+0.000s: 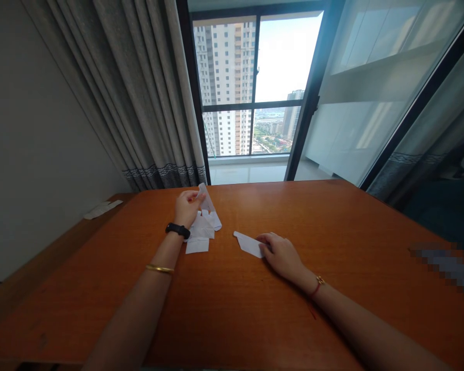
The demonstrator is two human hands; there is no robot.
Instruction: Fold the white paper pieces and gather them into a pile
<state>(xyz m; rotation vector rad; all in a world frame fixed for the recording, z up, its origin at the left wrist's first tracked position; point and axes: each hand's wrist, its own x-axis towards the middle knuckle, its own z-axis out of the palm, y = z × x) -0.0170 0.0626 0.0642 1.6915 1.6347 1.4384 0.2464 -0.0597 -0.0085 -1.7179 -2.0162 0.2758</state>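
Note:
At the centre-left of the wooden table, my left hand point(187, 208) pinches a folded white paper piece point(209, 202), its upper end raised between thumb and fingers. Beneath and beside that hand lie several overlapping white paper pieces point(198, 238), some with folded edges. To the right, my right hand point(281, 253) is closed on the right end of a flat white paper piece point(248, 244) with a slanted left end. The two hands are apart, with bare wood between them.
The brown wooden table point(224, 314) spans the view. A pale paper strip point(103, 208) lies on the ledge at the far left. A blurred greyish patch point(450, 265) is at the right. Behind the table are a grey curtain point(147, 93) and a window.

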